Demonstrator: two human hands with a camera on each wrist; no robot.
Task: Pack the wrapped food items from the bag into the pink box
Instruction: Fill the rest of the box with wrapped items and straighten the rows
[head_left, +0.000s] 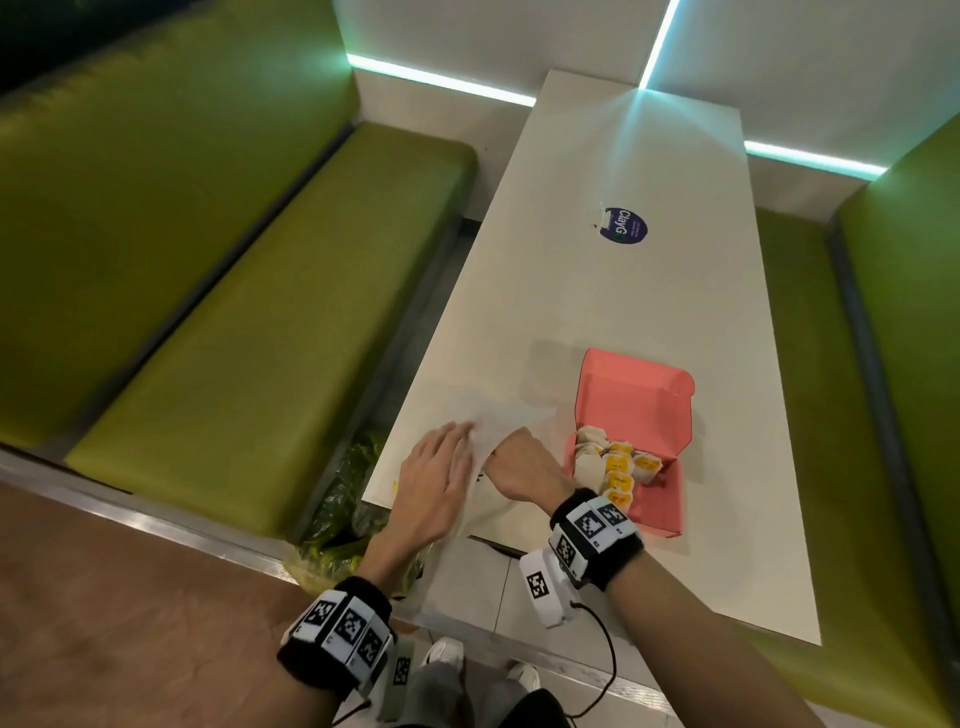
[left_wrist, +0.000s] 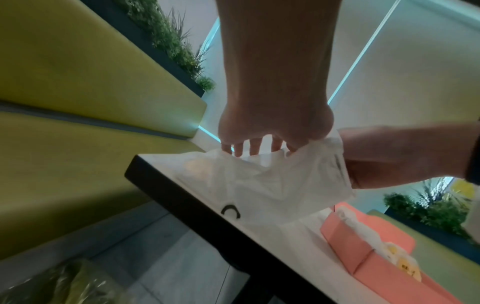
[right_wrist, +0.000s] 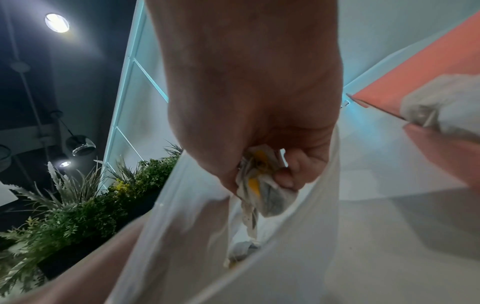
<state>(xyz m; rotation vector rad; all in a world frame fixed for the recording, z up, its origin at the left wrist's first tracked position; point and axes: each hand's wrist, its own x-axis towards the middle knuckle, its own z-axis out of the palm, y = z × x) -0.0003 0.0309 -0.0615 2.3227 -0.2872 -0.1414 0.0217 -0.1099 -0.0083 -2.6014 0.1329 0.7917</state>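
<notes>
Both hands at bag; right grips wrapped item.

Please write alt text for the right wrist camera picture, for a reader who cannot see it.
A person's right hand reaches into a thin white plastic bag, its fingers curled around a small food item in crumpled white and yellow paper. At the upper right stand the open pink cardboard box and one wrapped item; green plants line the lower left.
</notes>
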